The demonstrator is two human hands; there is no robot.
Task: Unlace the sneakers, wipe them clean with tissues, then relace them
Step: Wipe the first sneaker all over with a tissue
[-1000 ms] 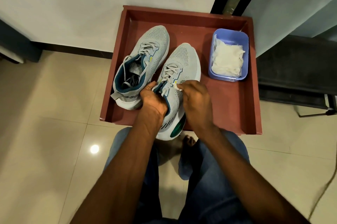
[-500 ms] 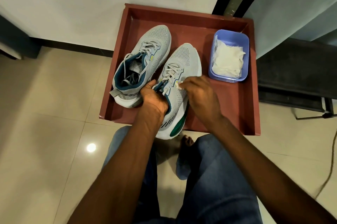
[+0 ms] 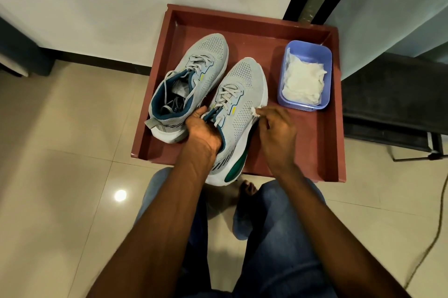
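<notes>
Two grey mesh sneakers with teal lining lie in a reddish-brown tray [image 3: 324, 142]. The left sneaker [image 3: 208, 55] rests with its laces loosened. My left hand [image 3: 202, 128] grips the collar of the right sneaker [image 3: 244, 94], whose heel sticks out over the tray's near edge. My right hand [image 3: 276, 132] pinches a small white tissue [image 3: 256, 111] against the right sneaker's outer side, near the white sole. The right sneaker's laces are still threaded.
A lilac plastic tub [image 3: 291, 50] holding several white tissues stands at the tray's right. A white wall is behind the tray. A dark chair frame [image 3: 400, 103] stands to the right. My jeans-clad knees and a bare foot [image 3: 247, 188] are below the tray. A cable [image 3: 434, 242] runs on the tiled floor.
My right hand with the tissue has slid rightward from the lace area to the right sneaker's outer side. My left hand keeps its hold on the collar.
</notes>
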